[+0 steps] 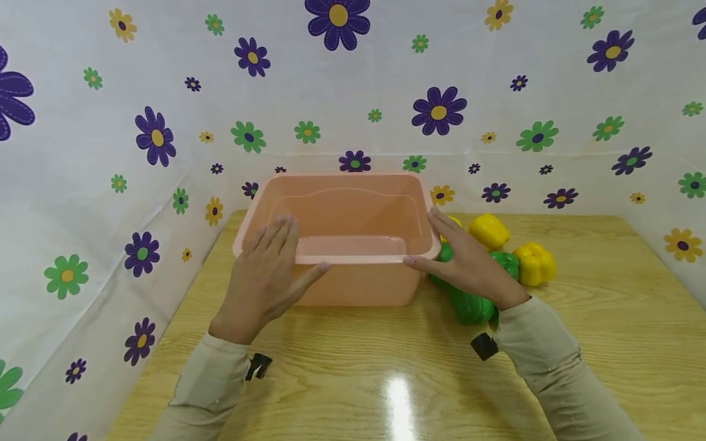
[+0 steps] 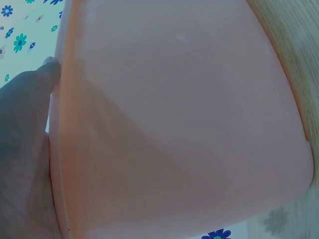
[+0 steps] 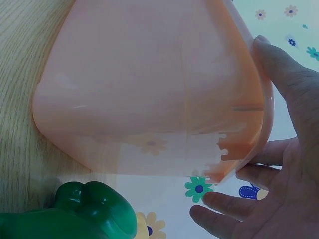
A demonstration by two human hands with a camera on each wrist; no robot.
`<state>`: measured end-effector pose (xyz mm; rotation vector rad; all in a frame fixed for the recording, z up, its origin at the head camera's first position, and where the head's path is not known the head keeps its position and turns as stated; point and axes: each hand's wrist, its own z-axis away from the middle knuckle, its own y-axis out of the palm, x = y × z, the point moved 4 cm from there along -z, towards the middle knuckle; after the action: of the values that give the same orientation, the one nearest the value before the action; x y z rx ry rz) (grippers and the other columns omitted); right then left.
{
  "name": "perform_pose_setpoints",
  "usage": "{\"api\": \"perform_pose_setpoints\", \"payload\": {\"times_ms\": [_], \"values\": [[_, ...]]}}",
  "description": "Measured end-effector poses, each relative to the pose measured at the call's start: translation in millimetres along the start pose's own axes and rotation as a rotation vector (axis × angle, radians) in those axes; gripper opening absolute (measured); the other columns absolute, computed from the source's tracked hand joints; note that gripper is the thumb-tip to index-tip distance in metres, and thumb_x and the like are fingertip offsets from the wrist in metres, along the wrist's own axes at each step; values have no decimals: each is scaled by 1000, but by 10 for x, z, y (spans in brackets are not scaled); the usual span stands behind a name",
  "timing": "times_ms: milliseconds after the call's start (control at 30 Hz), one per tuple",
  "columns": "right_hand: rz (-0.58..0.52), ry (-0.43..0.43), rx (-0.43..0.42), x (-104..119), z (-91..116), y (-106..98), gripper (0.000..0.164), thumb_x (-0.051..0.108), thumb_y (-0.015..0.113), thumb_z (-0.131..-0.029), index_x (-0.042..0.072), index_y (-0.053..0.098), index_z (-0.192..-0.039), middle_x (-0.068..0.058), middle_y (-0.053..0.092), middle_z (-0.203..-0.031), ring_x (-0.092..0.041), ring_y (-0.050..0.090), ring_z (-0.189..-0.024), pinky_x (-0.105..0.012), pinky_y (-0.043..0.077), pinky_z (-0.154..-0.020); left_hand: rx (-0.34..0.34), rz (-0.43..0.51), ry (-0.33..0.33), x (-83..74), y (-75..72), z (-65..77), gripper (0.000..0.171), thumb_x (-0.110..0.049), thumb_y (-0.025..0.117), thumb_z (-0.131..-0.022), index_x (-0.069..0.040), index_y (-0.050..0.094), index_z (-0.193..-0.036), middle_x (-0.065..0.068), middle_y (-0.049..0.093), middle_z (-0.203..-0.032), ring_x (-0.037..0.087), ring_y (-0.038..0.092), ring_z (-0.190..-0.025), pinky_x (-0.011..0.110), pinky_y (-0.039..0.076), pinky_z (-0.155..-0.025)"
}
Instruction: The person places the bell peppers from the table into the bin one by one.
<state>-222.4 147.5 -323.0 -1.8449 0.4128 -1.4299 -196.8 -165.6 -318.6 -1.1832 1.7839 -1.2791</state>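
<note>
A pink plastic basin (image 1: 358, 285), rectangular with a rolled rim, stands upright on the wooden table. Over its front left corner lies my left hand (image 1: 261, 278), fingers straight and pointing away, thumb tip at the front rim. At the front right corner, my right hand (image 1: 469, 260) has its thumb on the front rim and its fingers stretched along the right rim. The right wrist view shows those fingers (image 3: 227, 204) spread and relaxed beside the basin wall. Inside the basin, the visible floor (image 1: 353, 246) is bare.
Just right of the basin, partly under the right hand, lie green bell peppers (image 1: 471, 306) and yellow bell peppers (image 1: 534, 263). A flower-printed white cloth (image 1: 375, 73) hangs behind and to the left of the wooden table (image 1: 331, 367).
</note>
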Motion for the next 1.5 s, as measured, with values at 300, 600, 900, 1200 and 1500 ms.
{"api": "perform_pose_setpoints", "payload": {"times_ms": [300,600,900,1200,1500], "values": [[1,-2,-13,49,-13,-13,105,61,70,-89,12,15,-163,-4,9,-170,-29,11,-155,-62,20,-120,-4,6,-26,13,-18,9,100,-71,40,-98,7,23,-157,24,26,-163,37,22,-152,50,17,-124],[-19,-13,-9,47,-4,-22,102,57,70,-90,13,14,-164,-2,8,-170,-29,11,-155,-61,20,-120,23,30,-4,12,-24,24,94,-66,41,-101,9,24,-156,25,26,-162,37,22,-151,49,15,-125],[-19,2,-2,28,-4,0,103,60,70,-89,15,14,-164,0,7,-170,-29,11,-155,-62,19,-120,34,42,-5,15,-15,48,94,-66,41,-101,8,25,-156,23,26,-162,36,23,-152,48,14,-125],[-35,-19,-2,14,18,37,101,57,70,-91,15,13,-164,-2,7,-170,-29,11,-155,-61,19,-120,29,40,-8,1,-6,65,91,-65,39,-102,9,28,-154,24,29,-161,35,25,-151,47,15,-125],[40,-10,3,0,-9,8,104,59,69,-90,11,15,-163,-6,8,-170,-33,12,-155,-64,21,-119,40,56,-14,0,5,40,91,-65,39,-102,9,28,-155,24,28,-161,36,26,-150,48,17,-125]]}}
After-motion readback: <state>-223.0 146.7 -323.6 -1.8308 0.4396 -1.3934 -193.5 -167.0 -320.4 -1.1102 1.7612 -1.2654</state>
